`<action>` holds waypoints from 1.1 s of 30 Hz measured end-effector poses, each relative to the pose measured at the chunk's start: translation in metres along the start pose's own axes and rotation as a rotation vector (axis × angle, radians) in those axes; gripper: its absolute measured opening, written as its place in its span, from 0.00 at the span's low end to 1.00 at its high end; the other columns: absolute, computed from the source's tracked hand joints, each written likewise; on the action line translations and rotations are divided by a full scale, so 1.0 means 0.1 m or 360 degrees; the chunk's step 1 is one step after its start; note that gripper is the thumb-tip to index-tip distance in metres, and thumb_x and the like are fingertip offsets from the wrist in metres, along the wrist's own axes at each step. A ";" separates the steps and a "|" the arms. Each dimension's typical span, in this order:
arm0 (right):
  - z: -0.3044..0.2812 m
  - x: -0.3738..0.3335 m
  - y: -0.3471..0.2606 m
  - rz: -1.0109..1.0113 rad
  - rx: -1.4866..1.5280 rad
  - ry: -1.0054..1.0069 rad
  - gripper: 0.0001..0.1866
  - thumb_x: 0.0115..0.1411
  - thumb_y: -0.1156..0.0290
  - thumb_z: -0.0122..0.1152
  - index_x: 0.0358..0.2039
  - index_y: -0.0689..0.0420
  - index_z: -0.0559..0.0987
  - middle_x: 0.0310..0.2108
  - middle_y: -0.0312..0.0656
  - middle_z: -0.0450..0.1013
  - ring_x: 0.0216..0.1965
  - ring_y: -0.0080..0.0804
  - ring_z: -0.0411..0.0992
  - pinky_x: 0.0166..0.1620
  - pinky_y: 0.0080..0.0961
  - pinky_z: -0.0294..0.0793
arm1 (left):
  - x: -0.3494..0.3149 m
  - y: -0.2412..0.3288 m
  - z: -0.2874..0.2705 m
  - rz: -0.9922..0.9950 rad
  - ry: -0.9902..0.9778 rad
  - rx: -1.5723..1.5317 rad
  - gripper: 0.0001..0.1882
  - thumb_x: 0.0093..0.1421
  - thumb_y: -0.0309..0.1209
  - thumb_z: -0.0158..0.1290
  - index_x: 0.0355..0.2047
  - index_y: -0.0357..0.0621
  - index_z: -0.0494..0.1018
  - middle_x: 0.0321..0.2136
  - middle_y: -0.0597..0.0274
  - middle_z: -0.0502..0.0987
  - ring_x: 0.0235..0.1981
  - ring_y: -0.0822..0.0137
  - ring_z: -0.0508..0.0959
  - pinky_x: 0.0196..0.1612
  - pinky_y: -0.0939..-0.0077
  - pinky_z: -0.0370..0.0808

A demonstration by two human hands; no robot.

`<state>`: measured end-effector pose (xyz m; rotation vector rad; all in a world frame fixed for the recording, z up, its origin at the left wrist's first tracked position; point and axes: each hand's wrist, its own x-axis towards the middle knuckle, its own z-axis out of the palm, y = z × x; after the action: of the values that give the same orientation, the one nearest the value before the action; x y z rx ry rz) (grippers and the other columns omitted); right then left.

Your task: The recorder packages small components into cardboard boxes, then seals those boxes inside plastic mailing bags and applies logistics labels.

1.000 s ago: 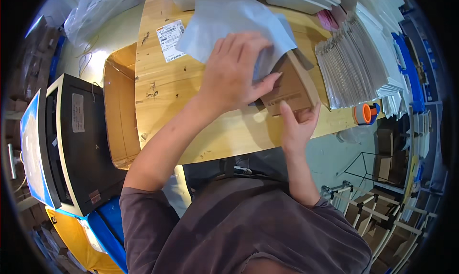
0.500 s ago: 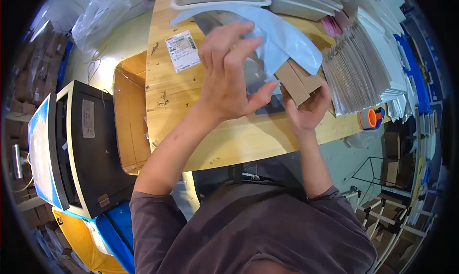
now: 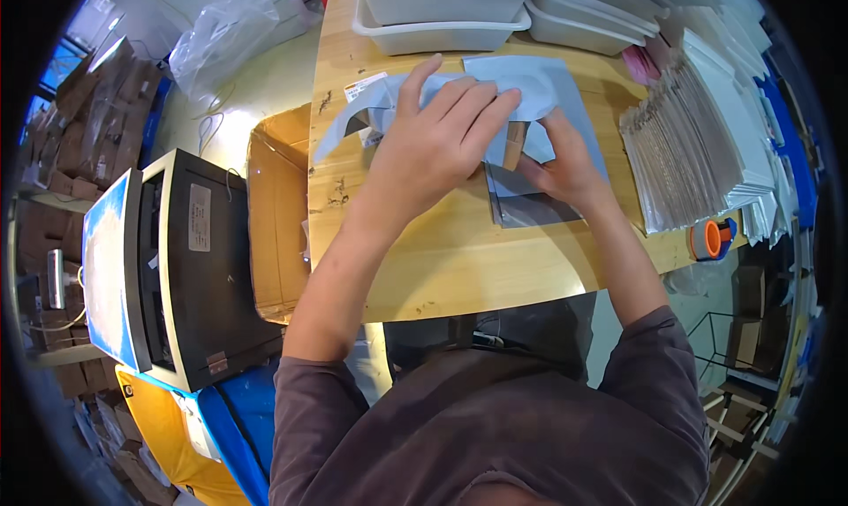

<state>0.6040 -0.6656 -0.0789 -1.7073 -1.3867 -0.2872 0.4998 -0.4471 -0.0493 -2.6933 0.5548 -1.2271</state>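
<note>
My left hand (image 3: 437,139) lies across a pale blue plastic mailing bag (image 3: 534,95), its fingers curved over it and the outermost finger raised apart; its thumb is hidden. One end of the bag hangs out to the left of that hand. A small brown cardboard box (image 3: 514,146) sticks out from under the bag between my hands. My right hand (image 3: 572,166) grips the box and the bag's edge from the right, thumb below and fingers above. Flat grey-blue mailing bags (image 3: 539,209) lie on the table beneath. A white printed label (image 3: 365,87) is partly covered by the bag.
White plastic bins (image 3: 442,38) stand along the table's far edge. A thick stack of flat mailers (image 3: 676,148) sits at the right, with an orange tape roll (image 3: 706,239) near it. Left of the wooden table (image 3: 424,281) are an open carton (image 3: 278,232) and a black-cased machine (image 3: 208,267).
The box has moved left and tilted upright. My left hand has come down from open onto the bag. The view has shifted, uncovering flat bags on the table.
</note>
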 end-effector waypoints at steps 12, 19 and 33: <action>0.29 0.24 0.18 0.1044 0.2764 0.0982 0.10 0.67 0.76 0.61 0.47 0.60 0.75 0.41 0.40 0.75 0.47 0.31 0.73 0.55 0.34 0.76 | 0.08 0.40 0.22 -0.0570 0.0580 -0.0444 0.34 0.56 0.27 0.67 0.59 0.43 0.62 0.48 0.53 0.71 0.44 0.61 0.75 0.61 0.59 0.67; 0.25 0.17 -0.06 0.0939 0.2941 0.0997 0.06 0.71 0.72 0.58 0.33 0.56 0.75 0.32 0.35 0.74 0.46 0.28 0.74 0.59 0.37 0.73 | -0.09 0.54 0.43 -0.1083 0.0329 -0.1467 0.28 0.59 0.18 0.62 0.55 0.37 0.60 0.45 0.54 0.69 0.42 0.66 0.74 0.47 0.72 0.73; 0.17 0.09 0.04 0.0886 0.2921 0.0993 0.01 0.71 0.74 0.57 0.39 0.54 0.75 0.26 0.31 0.69 0.39 0.25 0.73 0.59 0.37 0.72 | 0.08 0.73 0.31 -0.1404 0.0244 -0.2051 0.15 0.63 0.18 0.53 0.49 0.34 0.64 0.37 0.56 0.73 0.33 0.71 0.73 0.35 0.78 0.72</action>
<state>0.6051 -0.6468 -0.0848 -0.2550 -0.2250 0.5972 0.5074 -0.5187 -0.0837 -4.2549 0.0962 -1.5987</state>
